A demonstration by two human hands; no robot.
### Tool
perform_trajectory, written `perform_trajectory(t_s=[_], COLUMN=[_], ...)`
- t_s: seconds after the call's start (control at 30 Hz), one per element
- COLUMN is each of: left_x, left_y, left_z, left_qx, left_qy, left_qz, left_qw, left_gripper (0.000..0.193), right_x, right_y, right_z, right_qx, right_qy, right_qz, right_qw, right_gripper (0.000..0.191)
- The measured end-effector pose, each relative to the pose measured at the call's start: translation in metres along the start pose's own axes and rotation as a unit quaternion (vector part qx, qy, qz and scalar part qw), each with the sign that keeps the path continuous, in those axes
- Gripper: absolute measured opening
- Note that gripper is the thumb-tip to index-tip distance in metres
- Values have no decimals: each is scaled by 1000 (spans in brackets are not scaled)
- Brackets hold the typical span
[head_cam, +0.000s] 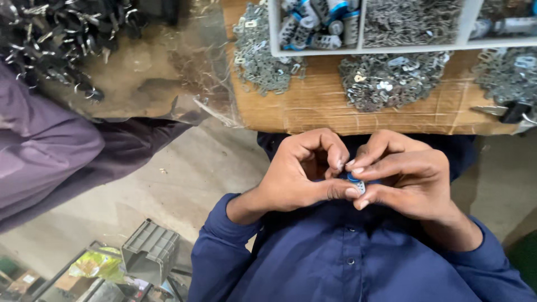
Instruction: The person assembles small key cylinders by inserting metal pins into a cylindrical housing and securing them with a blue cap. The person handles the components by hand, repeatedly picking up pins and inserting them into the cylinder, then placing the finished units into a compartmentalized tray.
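My left hand (302, 173) and right hand (405, 179) meet just below the near edge of the cardboard-topped bench (319, 109), fingertips pressed together. Both pinch one small blue-and-silver part (356, 182), thumbs under, forefingers curled over it; most of it is hidden. On the bench beyond lie heaps of small metal pieces (386, 81), behind them a white compartment tray (363, 49).

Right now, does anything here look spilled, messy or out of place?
Yes, mildly. Small grey metal parts lie in loose heaps on the cardboard-covered bench, outside the white divided tray, and one heap spreads towards the bench edge. The left hand and right hand pinch one small blue and silver piece together; nothing looks damaged.
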State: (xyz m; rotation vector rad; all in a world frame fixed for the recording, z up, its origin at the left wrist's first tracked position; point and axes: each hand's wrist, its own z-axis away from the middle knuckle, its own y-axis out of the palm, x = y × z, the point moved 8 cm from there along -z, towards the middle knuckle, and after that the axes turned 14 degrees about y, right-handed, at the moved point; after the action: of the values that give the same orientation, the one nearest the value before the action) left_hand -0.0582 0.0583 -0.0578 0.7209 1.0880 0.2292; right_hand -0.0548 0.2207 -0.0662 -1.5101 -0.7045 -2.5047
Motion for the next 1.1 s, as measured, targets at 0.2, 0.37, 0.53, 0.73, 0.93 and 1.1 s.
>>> perform_trajectory(t_s=[0.2, 0.37, 0.53, 0.73, 0.93, 1.1], left_x=[-78, -80, -69, -31, -33, -44], left_y=[14, 12, 4, 42, 77, 68], left_z=[-9, -23, -11, -17, -28, -22], left_qx=[-68, -6, 11, 40, 114, 72], left_qy=[237, 244, 328, 327, 376, 361], left_qz=[-746, -715, -683, -459, -545, -508], left_qw=[618, 655, 653, 825, 741, 779], left_gripper=[58, 42, 24, 27, 35, 34], right_x=[-13, 3, -4, -13, -11, -17], right_y=[-2, -17, -28, -40, -48, -35], right_z=[-3, 15, 18, 28, 43, 33], right_qx=[-31, -47, -96, -135, -162, -121], right_qy=[14, -13, -1, 9, -7, -6], right_qz=[-224, -143, -190, -163, -129, -154], right_qw=[974, 989, 977, 977, 978, 981], right_gripper=[36, 36, 36, 37, 38, 37])
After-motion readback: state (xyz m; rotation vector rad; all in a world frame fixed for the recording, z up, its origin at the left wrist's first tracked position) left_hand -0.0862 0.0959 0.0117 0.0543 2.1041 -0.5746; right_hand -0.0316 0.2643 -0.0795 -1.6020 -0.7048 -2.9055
